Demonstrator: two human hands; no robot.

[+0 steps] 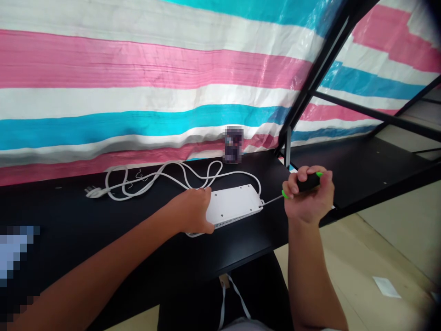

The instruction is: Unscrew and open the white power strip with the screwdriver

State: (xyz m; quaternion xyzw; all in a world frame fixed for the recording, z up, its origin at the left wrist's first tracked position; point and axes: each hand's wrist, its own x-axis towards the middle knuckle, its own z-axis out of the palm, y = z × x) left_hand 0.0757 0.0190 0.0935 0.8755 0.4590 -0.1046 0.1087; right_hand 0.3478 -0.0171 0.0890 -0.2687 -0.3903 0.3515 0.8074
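A white power strip (234, 204) lies on the black table, its flat side with small screw holes facing up. My left hand (196, 211) grips its left end, thumb on the near edge and fingers over the far side. In my right hand (308, 195) is a screwdriver (306, 183) with a black and green handle, fingers wrapped round it. The thin shaft points left, and its tip meets the strip's right end near the corner. A white cord (161, 171) loops behind the strip to a plug (93, 192) on the left.
The black tabletop (138, 243) runs across the view. A striped plastic sheet (144, 64) hangs behind it. Black metal frame bars (320, 69) rise at the right. A small dark pixelated object (233, 145) stands at the back edge. White paper (386, 287) lies on the floor.
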